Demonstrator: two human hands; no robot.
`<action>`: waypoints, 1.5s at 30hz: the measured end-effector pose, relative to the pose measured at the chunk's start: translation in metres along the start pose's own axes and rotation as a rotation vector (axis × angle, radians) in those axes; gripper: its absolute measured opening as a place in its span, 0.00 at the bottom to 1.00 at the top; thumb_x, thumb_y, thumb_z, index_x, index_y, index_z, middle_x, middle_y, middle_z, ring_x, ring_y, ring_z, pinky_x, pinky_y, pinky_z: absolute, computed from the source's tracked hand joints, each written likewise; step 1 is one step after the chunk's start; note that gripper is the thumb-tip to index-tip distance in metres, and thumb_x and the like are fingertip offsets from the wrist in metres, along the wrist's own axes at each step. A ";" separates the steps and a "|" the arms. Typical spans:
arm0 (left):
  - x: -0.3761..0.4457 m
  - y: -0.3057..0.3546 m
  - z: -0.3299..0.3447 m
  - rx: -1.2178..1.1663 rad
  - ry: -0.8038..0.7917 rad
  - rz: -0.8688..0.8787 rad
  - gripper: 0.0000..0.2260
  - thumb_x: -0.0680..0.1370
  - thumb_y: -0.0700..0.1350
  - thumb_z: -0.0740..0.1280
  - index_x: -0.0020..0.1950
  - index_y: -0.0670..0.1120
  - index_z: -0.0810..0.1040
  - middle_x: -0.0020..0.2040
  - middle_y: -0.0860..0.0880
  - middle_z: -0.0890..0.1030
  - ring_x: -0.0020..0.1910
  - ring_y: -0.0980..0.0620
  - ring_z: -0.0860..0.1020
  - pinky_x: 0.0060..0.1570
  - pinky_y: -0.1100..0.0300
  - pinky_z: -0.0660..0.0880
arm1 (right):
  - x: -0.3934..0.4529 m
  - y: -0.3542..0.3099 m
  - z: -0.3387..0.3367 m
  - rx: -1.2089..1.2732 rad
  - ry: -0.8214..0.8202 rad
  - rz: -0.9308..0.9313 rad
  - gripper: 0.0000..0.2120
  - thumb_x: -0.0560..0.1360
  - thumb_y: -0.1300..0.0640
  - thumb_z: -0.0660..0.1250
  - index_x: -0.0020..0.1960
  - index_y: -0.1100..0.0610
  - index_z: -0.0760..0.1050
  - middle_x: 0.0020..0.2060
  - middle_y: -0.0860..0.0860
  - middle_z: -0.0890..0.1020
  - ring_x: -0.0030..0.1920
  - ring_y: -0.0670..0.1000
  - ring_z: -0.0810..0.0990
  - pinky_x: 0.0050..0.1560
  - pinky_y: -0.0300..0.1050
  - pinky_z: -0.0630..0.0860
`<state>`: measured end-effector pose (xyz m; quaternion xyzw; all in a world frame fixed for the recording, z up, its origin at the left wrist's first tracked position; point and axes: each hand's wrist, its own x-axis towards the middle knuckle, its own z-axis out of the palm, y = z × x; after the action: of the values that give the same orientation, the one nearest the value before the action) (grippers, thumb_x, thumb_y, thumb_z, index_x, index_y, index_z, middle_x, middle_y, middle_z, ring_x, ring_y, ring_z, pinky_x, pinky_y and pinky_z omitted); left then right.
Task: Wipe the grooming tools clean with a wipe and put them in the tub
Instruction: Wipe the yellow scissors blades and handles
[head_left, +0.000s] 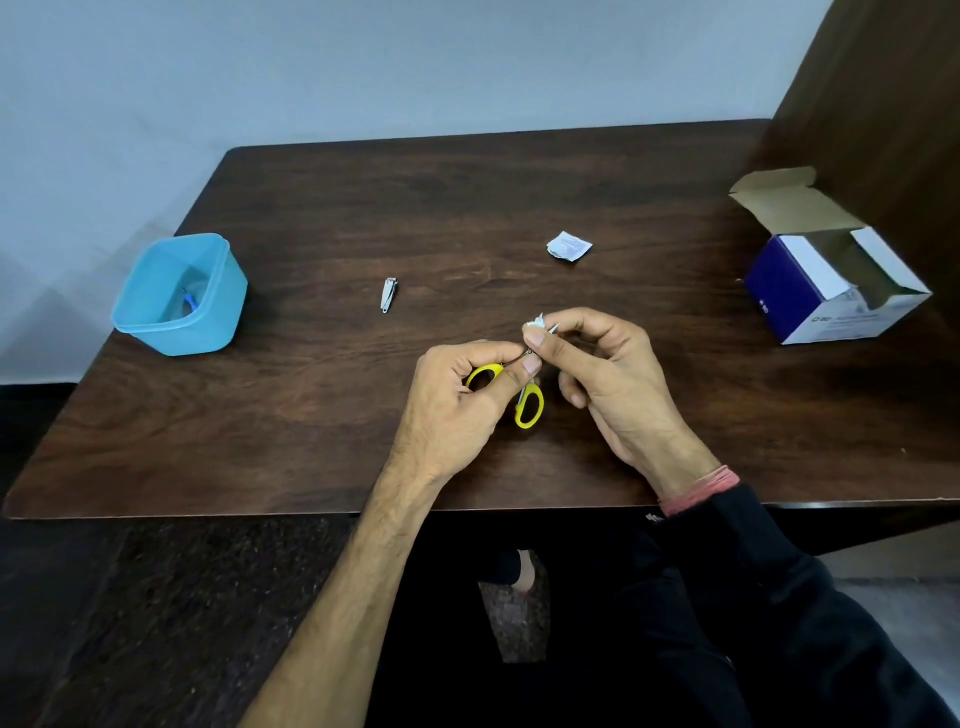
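While my left hand (457, 395) grips the scissors (522, 387), I'd pinch the wipe (535, 323) tight in my right hand (602, 364) and drag along each blade.

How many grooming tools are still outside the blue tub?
2: yellow-handled small scissors held in the left hand, and a silver metal nail clipper lying on the dark wooden table.

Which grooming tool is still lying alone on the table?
The small silver nail clipper, untouched on the table. The yellow-handled scissors are gripped by the left hand, while the right hand pinches a wipe on the blades.
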<state>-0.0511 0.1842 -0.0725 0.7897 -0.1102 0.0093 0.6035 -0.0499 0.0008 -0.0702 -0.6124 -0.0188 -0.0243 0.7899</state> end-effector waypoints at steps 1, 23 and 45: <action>0.000 0.000 0.000 0.001 -0.001 0.004 0.06 0.84 0.46 0.76 0.50 0.47 0.91 0.40 0.39 0.84 0.31 0.51 0.73 0.27 0.47 0.72 | 0.000 0.000 0.000 0.002 0.000 -0.002 0.09 0.74 0.56 0.80 0.52 0.59 0.87 0.44 0.54 0.83 0.33 0.48 0.73 0.24 0.37 0.64; 0.000 -0.004 0.001 0.040 -0.004 0.043 0.05 0.84 0.46 0.76 0.51 0.49 0.91 0.40 0.49 0.83 0.36 0.56 0.76 0.37 0.56 0.74 | 0.001 -0.002 -0.002 0.031 -0.009 0.027 0.03 0.74 0.57 0.79 0.45 0.56 0.87 0.47 0.60 0.80 0.31 0.47 0.70 0.26 0.39 0.64; 0.000 0.004 0.003 -0.006 0.010 0.019 0.03 0.82 0.47 0.79 0.49 0.50 0.92 0.34 0.42 0.83 0.30 0.57 0.70 0.33 0.60 0.68 | 0.002 -0.001 -0.005 0.054 0.009 0.037 0.05 0.76 0.56 0.78 0.47 0.59 0.86 0.45 0.60 0.78 0.33 0.50 0.66 0.26 0.38 0.61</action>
<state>-0.0521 0.1807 -0.0698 0.7866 -0.1146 0.0187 0.6065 -0.0485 -0.0040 -0.0703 -0.5909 -0.0044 -0.0119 0.8066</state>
